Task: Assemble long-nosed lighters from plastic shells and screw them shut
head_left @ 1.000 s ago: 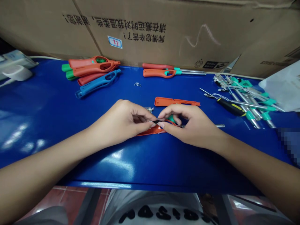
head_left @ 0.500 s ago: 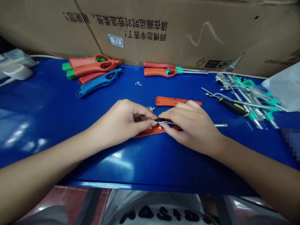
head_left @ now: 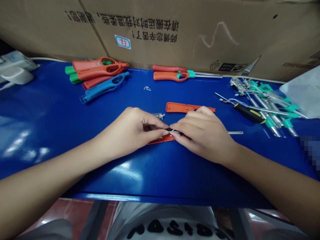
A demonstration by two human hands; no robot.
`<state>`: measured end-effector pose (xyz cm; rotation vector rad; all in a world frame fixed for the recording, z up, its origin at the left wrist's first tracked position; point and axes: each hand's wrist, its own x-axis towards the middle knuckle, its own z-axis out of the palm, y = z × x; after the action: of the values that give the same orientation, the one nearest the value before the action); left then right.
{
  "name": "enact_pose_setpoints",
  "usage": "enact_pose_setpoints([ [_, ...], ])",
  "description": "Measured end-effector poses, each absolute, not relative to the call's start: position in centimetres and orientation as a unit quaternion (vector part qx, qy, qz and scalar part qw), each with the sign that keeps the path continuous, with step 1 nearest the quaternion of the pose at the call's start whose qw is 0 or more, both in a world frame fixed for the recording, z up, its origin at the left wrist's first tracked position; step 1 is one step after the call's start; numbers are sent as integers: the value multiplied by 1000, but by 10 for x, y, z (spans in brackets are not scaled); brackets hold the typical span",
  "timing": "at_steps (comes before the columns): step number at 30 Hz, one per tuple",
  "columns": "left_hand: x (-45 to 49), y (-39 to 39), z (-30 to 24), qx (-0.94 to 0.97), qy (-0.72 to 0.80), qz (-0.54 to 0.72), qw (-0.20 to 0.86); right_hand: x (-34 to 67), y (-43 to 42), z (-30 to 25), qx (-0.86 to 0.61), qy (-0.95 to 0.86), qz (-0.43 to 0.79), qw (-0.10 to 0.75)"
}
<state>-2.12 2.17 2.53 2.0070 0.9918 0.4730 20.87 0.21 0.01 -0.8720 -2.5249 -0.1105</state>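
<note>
My left hand [head_left: 140,128] and my right hand [head_left: 202,133] meet at the middle of the blue table, thumbs and fingers pinched close together. Between their fingertips is a small black part [head_left: 171,129] with thin white wires [head_left: 177,131]. Under it lies an orange lighter handle half [head_left: 168,137], mostly covered by my hands. A metal tube [head_left: 235,132] sticks out beyond my right hand. Just behind my fingers rests a small clear and metal piece [head_left: 159,116], and a second orange handle half [head_left: 183,107] lies behind my right hand.
Orange, green, red and blue lighter shells [head_left: 100,71] are piled at the back left. Two long-nosed lighters [head_left: 172,76] lie by the cardboard box [head_left: 160,20]. Small screws [head_left: 147,88] lie nearby. To the right are metal tubes with teal parts [head_left: 272,103] and a black-and-yellow screwdriver [head_left: 250,113].
My hands stay nearly in place, with the fingertips shifting slightly around the black part. Less of the orange handle half and of the white wires shows now.
</note>
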Motion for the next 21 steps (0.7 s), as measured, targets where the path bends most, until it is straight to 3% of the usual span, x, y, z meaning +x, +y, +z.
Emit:
enact_pose_setpoints([
  [9, -20, 23, 25, 838, 365, 221, 339, 208, 5, -2, -311, -920, -60, 229],
  [21, -20, 22, 24, 748, 443, 237, 433, 210, 4, -3, -314, -915, -44, 252],
])
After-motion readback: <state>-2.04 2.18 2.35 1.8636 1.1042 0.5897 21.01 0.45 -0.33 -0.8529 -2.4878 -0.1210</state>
